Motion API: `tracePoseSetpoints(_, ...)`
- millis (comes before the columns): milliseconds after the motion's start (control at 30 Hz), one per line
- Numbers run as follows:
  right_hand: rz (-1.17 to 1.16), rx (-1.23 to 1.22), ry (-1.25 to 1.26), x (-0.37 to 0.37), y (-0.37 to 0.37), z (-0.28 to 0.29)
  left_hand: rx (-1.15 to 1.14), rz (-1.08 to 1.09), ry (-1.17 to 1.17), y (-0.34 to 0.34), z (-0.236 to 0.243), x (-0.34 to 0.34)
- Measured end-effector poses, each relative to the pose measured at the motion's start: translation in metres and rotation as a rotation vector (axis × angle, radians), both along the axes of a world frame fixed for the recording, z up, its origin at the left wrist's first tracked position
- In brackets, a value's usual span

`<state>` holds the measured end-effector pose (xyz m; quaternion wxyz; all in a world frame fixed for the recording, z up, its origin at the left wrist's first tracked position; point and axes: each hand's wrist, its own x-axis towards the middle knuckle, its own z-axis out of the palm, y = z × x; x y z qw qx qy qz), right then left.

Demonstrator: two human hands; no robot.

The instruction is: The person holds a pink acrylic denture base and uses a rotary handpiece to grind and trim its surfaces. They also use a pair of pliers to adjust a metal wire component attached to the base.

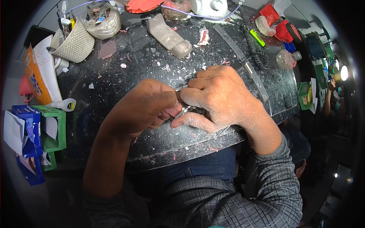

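My left hand (152,102) is closed, its fingertips pinched at a small shiny metal piece (185,109) that is mostly hidden. My dusty right hand (216,95) is curled just beside it, its thumb reaching toward the left fingertips. A slim metal tool (181,89) shows at the right hand's upper fingers, mostly covered by them. Both hands are low over the black worktop (190,150), which is speckled with white and pink debris. Beyond them lie a grey curved block (169,38) and a clear ruler-like strip (258,83).
At left stand a woven basket (74,47), papers, a white bottle (64,104) and blue and green trays (53,142). At back are a white device (209,8) and red pieces. A jar (285,59) and green marker (257,37) sit right. Another person's hand (330,85) shows far right.
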<state>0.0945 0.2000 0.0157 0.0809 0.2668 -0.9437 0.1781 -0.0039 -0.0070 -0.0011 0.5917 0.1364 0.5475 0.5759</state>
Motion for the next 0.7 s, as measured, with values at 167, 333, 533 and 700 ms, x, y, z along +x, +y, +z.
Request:
tracePoseSetpoints(167,-0.009,0.01,0.01,-0.0007,-0.0022,0.0001,0.019,0.001,0.002,-0.0018,-0.0003,0.0006)
tracePoseSetpoints(333,0.003,0.001,0.013,0.0001,-0.0014,-0.0007,0.008,0.01,-0.008,0.0006,0.002,0.0013)
tracePoseSetpoints(533,-0.02,0.042,0.013,0.0001,-0.0015,-0.0016,-0.021,0.013,0.006,0.0019,0.0021,0.0022)
tracePoseSetpoints(700,-0.004,0.03,0.009,0.0003,-0.0019,-0.0026,-0.044,0.008,-0.01,0.0014,0.0009,0.0015)
